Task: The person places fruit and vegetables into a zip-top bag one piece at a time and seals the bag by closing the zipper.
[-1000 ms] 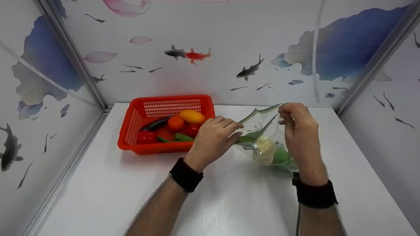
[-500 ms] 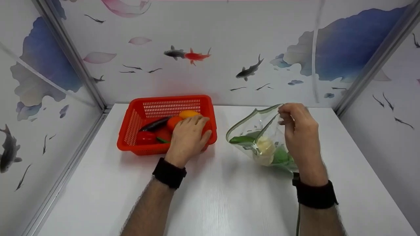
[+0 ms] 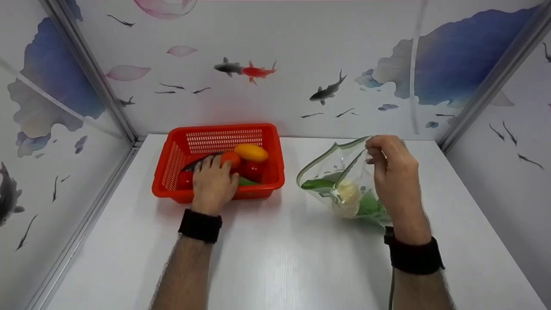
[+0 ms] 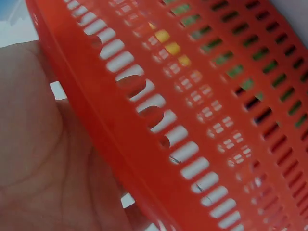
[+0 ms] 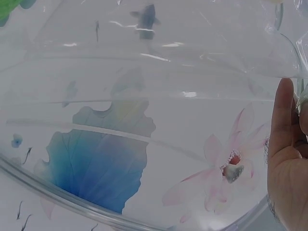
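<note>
My left hand (image 3: 213, 183) reaches over the near rim of the red plastic basket (image 3: 224, 128), fingers spread down above the vegetables. It covers part of a dark eggplant (image 3: 189, 165) and lies beside a round orange-red piece (image 3: 230, 159). In the left wrist view its palm (image 4: 33, 139) is outside the basket wall (image 4: 82, 86), fingertips showing through the slots. My right hand (image 3: 398, 176) pinches the top edge of a clear zip bag (image 3: 333, 161) and holds its mouth apart. Inside are a long green vegetable (image 3: 317, 184), a pale lumpy piece (image 3: 348, 193) and a green piece (image 3: 369, 204).
The basket also holds a yellow oval piece (image 3: 251, 153), a red tomato (image 3: 252, 169), a green vegetable (image 3: 247, 181) and a red piece (image 3: 185, 178). The white table (image 3: 275, 258) is bounded by printed panels (image 3: 275, 99) at the back and sides.
My left hand has left the bag's edge and travelled left into the basket, first over its right part, now near the middle. My right hand stays at the bag.
</note>
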Available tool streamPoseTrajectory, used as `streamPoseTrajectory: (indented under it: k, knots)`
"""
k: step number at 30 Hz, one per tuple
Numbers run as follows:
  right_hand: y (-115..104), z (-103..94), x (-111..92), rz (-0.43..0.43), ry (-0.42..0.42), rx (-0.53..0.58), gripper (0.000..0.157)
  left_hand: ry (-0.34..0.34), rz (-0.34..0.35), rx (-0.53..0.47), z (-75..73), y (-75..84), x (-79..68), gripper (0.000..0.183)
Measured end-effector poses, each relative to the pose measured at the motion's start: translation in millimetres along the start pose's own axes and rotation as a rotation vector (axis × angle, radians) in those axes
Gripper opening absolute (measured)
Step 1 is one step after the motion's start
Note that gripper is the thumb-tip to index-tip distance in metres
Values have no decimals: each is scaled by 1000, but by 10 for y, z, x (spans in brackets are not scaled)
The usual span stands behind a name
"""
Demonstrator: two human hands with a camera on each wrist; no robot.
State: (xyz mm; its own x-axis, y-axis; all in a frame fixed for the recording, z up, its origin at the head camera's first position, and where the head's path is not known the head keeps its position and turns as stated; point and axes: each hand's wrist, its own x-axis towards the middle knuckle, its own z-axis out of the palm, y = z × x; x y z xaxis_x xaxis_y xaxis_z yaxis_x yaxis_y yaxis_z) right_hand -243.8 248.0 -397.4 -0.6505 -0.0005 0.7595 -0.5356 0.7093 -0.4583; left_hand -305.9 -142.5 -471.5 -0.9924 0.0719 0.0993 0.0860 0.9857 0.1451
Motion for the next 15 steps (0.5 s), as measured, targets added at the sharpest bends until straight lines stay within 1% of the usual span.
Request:
streamPoseTrajectory:
  k: [3, 5, 11, 15]
  knots:
    - [-2, -5, -2, 7, -1, 0, 10, -14, -29, -10, -22, -128, 7, 57]
    - [-3, -8, -1, 13, -2, 4, 10, -36, -56, -25, -47, -197, 10, 58]
    - [-4, -15, 1, 14, -2, 8, 10, -157, -164, -120, -101, -339, 19, 62]
    - [-5, -8, 4, 13, -6, 5, 9, -210, -193, -144, -108, -422, 29, 65]
